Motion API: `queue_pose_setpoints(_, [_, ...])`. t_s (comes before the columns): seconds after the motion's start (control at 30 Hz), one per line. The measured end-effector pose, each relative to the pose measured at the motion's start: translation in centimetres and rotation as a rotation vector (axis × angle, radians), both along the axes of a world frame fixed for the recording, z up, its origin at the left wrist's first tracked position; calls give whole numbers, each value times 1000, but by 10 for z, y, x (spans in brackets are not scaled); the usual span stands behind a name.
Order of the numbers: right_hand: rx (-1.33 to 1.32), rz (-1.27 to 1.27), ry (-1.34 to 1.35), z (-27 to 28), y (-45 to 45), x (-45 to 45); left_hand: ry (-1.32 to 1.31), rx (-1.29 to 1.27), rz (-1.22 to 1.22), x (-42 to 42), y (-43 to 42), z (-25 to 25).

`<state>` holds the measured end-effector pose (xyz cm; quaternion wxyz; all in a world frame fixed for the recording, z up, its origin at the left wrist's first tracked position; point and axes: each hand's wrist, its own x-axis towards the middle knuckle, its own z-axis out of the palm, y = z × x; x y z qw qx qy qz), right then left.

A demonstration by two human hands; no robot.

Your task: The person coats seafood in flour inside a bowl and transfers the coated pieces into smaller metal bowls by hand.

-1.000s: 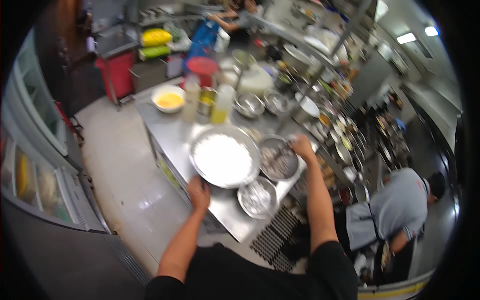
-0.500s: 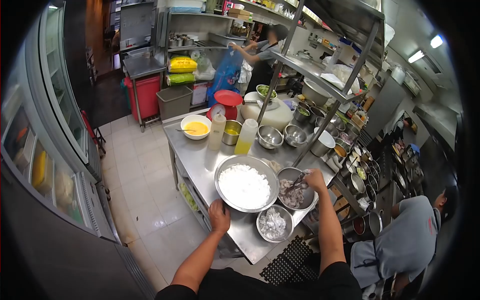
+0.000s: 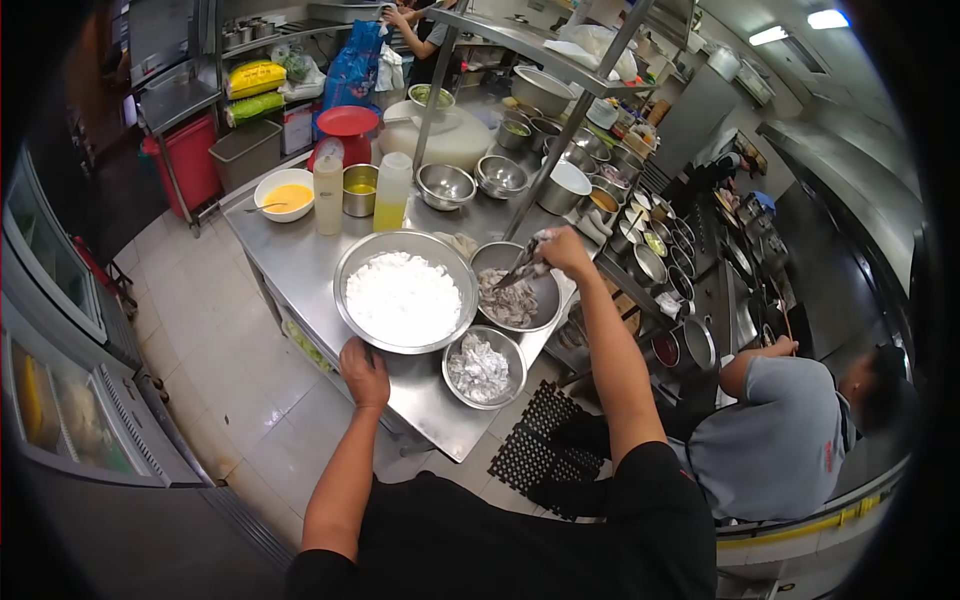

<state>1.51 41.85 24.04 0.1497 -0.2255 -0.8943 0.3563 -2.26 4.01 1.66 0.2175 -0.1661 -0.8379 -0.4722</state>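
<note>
relative to half a second ago, my right hand (image 3: 567,252) sits higher beyond the rim of the middle bowl (image 3: 546,290); it is closed around tongs (image 3: 527,260), angled down to the raw-looking pieces (image 3: 506,302) inside. i judge that handling of the pieces remains in progress. my left hand (image 3: 364,376) is at the tabletop (image 3: 414,388) edge, beside the large bowl (image 3: 405,348); i cannot tell whether it grips anything. hands are apart. count: one large bowl of white powder (image 3: 400,298), one middle bowl, one smaller bowl (image 3: 517,370) of white-coated pieces (image 3: 479,368), two squeeze bottles (image 3: 328,197), one scale (image 3: 347,124).
</note>
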Motion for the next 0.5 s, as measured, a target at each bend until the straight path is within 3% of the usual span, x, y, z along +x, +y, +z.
queue_pose_setpoints(0.03, [-92, -9, -3, 3, 6, -2, 9, 3, 4, 0, 0, 2])
queue_pose_setpoints(0.37, [-111, 89, -10, 122, -35, -8, -18, 28, 35, -2, 0, 2])
queue_pose_setpoints(0.43, [100, 99, -38, 152, -67, -10, -17, 35, 63, -3, 0, -1])
queue_pose_setpoints(0.5, [47, 155, -36, 165, -86, -20, -17, 65, 46, -3, 1, -4])
